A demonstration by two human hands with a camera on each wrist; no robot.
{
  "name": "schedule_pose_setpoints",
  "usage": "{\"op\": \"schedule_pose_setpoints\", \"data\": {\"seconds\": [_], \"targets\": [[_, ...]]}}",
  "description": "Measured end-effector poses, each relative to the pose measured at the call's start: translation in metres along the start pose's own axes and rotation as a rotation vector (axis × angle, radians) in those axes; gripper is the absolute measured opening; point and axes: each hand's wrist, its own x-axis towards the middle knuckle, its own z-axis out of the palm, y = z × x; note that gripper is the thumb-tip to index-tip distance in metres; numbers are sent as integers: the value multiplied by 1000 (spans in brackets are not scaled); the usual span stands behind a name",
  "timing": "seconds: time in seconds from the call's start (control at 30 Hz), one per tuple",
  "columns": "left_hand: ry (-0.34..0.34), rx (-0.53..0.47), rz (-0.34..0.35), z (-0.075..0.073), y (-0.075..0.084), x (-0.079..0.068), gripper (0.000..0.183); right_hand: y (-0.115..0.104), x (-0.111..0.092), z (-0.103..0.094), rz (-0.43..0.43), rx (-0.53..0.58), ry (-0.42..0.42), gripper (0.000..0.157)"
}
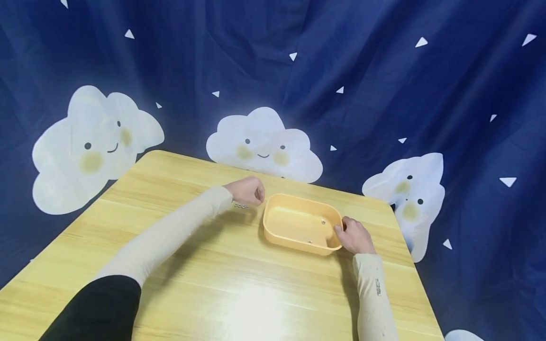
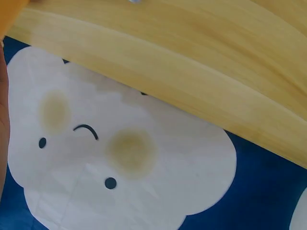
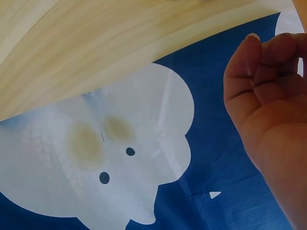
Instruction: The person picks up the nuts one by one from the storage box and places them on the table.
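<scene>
A yellow-orange plastic box (image 1: 294,241) with rounded corners and an open top sits on the wooden table. Two small metal pieces, one of them a ring-like piece (image 1: 323,222), lie on its floor. My right hand (image 1: 356,235) grips the box's right wall, thumb over the rim and fingers outside; the right wrist view shows these fingers curled. Just off the left rim, my left hand (image 1: 248,190) points down with fingertips drawn together; I cannot tell whether they pinch a small piece. Several small metal pieces (image 1: 241,206) lie in a row beneath that hand, partly hidden by it.
The wooden table (image 1: 204,293) reaches its far edge just behind the box and its right edge beyond my right hand. Behind it hangs a dark blue curtain (image 1: 358,61) printed with white clouds and triangles.
</scene>
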Motion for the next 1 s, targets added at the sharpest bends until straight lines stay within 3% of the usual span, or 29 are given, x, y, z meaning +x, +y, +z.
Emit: {"op": "schedule_pose_setpoints", "data": {"seconds": [0.33,0.53,0.83,1.0], "targets": [[25,43,22,-3,-30,-10,14,-1,-1,-2,7,7,-11,25],[42,103,0,-4,-49,-18,10,-2,-1,-3,18,8,-20,25],[91,132,-24,-3,-67,-32,9,-2,-1,-2,17,5,-28,24],[76,153,-55,-1,-72,-36,11,-1,0,-2,23,7,-37,24]]}}
